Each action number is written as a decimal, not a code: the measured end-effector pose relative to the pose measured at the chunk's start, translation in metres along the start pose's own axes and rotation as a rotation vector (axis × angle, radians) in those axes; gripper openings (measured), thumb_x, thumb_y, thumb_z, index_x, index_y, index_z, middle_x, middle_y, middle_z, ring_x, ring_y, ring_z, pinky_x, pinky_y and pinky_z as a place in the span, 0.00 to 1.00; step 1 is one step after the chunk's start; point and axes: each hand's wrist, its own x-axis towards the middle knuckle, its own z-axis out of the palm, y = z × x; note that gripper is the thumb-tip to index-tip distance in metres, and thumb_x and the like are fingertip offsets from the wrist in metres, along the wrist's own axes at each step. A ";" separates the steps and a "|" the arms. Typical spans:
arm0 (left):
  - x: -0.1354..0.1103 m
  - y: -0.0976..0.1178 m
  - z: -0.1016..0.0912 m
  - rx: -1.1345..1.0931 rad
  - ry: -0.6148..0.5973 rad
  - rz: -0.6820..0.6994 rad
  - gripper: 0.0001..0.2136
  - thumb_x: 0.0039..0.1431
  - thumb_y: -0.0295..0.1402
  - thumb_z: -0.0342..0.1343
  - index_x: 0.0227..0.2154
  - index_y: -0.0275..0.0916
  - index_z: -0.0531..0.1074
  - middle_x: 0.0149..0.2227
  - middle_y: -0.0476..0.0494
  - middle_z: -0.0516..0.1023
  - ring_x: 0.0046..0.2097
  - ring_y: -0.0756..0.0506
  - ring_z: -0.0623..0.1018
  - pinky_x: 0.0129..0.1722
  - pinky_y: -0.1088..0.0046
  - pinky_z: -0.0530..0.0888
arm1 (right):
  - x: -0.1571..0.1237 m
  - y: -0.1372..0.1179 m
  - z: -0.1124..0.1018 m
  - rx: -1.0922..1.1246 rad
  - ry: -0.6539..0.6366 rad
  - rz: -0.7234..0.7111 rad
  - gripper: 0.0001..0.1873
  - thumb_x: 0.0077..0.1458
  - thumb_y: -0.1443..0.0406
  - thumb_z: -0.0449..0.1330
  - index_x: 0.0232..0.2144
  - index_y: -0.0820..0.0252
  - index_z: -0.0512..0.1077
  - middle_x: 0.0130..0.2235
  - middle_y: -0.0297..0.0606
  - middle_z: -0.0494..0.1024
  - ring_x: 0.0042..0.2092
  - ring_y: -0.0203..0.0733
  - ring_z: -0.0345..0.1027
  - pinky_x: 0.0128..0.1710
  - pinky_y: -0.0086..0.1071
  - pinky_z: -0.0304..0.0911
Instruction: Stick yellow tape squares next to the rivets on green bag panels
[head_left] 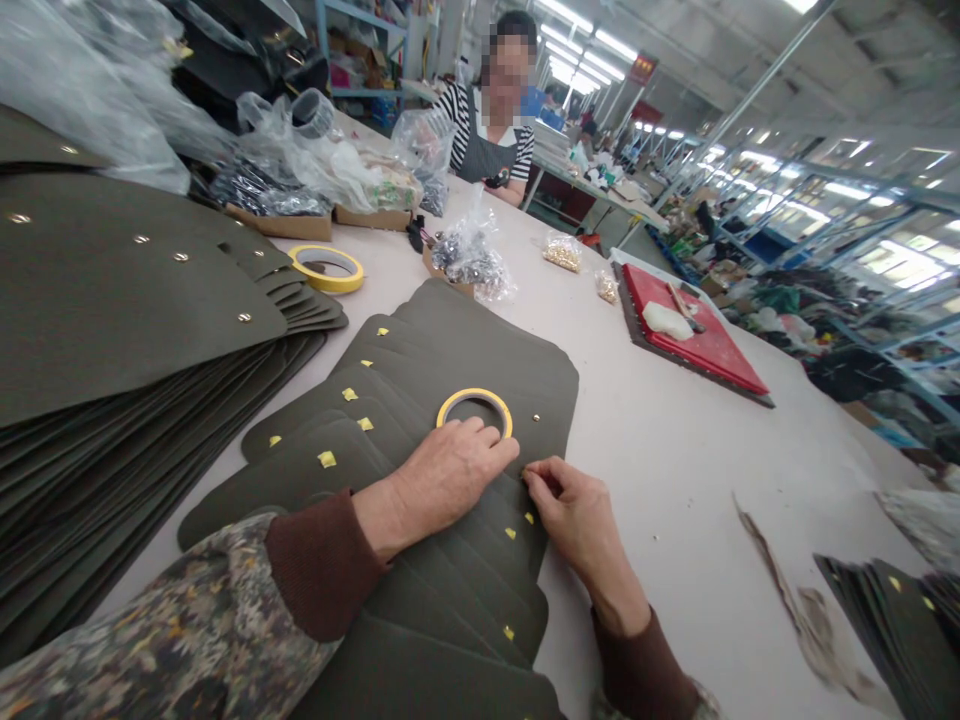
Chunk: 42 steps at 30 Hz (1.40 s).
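A pale work table runs away from the camera down a long workshop lit by rows of ceiling strip lights, with metal shelving full of goods along the right side.

In front of the person, dark olive panels lie fanned out and overlapping on the table, each bearing small yellow tape squares. A yellow tape roll lies flat on the topmost of them.

The left hand rests palm down on the fan, fingers loosely bent and not clamped on anything, its fingertips touching the near rim of the roll. The right hand sits just beside it, the two almost touching. Its thumb and forefinger are pinched together at a panel's edge; what they pinch is too small to tell.

To the left a tall stack of panels with metal studs fills the table edge, a second tape roll lying just past it. Clear plastic bags of hardware and shallow cardboard trays stand further back.

A red board lies to the right. A torn paper strip and another pile of panels lie at the near right.

A co-worker in a striped top faces this way from across the far end of the table.
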 end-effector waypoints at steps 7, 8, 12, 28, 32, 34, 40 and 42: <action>0.001 -0.003 0.000 -0.025 0.019 0.017 0.05 0.64 0.25 0.47 0.36 0.39 0.68 0.34 0.44 0.73 0.37 0.43 0.70 0.36 0.66 0.67 | -0.009 0.008 -0.002 0.144 0.050 0.114 0.09 0.56 0.59 0.59 0.35 0.59 0.72 0.19 0.28 0.73 0.22 0.38 0.68 0.24 0.29 0.61; 0.002 -0.003 0.000 -0.032 0.019 0.019 0.05 0.64 0.25 0.47 0.36 0.39 0.68 0.34 0.44 0.73 0.37 0.43 0.70 0.36 0.66 0.66 | -0.011 0.009 -0.003 0.165 0.044 0.094 0.09 0.56 0.59 0.59 0.31 0.58 0.72 0.21 0.30 0.75 0.23 0.38 0.69 0.25 0.29 0.62; 0.002 -0.005 -0.004 -0.092 0.024 0.023 0.05 0.65 0.28 0.46 0.36 0.39 0.68 0.34 0.44 0.72 0.36 0.43 0.70 0.36 0.67 0.67 | -0.014 0.008 0.001 0.072 0.071 -0.039 0.08 0.57 0.62 0.58 0.29 0.57 0.76 0.30 0.36 0.81 0.30 0.40 0.73 0.32 0.31 0.65; -0.006 -0.011 -0.007 -0.379 0.165 0.054 0.18 0.66 0.28 0.47 0.58 0.44 0.60 0.46 0.46 0.79 0.45 0.47 0.79 0.45 0.73 0.75 | -0.007 -0.001 -0.012 0.245 -0.011 -0.075 0.09 0.58 0.63 0.58 0.33 0.59 0.77 0.30 0.35 0.80 0.30 0.38 0.72 0.30 0.29 0.66; -0.006 -0.009 -0.003 -0.355 0.164 0.046 0.20 0.66 0.30 0.48 0.60 0.42 0.56 0.50 0.43 0.78 0.48 0.46 0.79 0.46 0.70 0.76 | -0.007 -0.013 -0.006 0.334 0.165 -0.287 0.09 0.57 0.67 0.59 0.42 0.58 0.74 0.36 0.38 0.79 0.35 0.38 0.72 0.35 0.31 0.69; -0.006 -0.007 -0.003 -0.349 0.139 0.041 0.20 0.65 0.29 0.49 0.59 0.41 0.56 0.48 0.42 0.79 0.46 0.45 0.80 0.43 0.71 0.77 | -0.005 -0.020 -0.003 0.282 0.189 -0.392 0.08 0.58 0.70 0.57 0.39 0.57 0.74 0.36 0.38 0.79 0.36 0.37 0.72 0.37 0.31 0.69; -0.005 -0.005 -0.006 -0.328 0.073 0.016 0.10 0.66 0.29 0.48 0.49 0.42 0.62 0.39 0.47 0.79 0.41 0.45 0.81 0.36 0.73 0.74 | -0.002 -0.024 0.002 0.062 0.289 -0.516 0.09 0.58 0.72 0.53 0.31 0.57 0.72 0.29 0.36 0.77 0.30 0.36 0.71 0.31 0.29 0.67; -0.004 -0.004 -0.007 -0.316 0.073 -0.015 0.05 0.66 0.30 0.47 0.43 0.42 0.64 0.36 0.49 0.78 0.38 0.45 0.80 0.33 0.74 0.72 | -0.001 -0.022 0.005 0.016 0.339 -0.512 0.09 0.58 0.72 0.53 0.31 0.57 0.72 0.27 0.35 0.76 0.28 0.36 0.70 0.30 0.28 0.66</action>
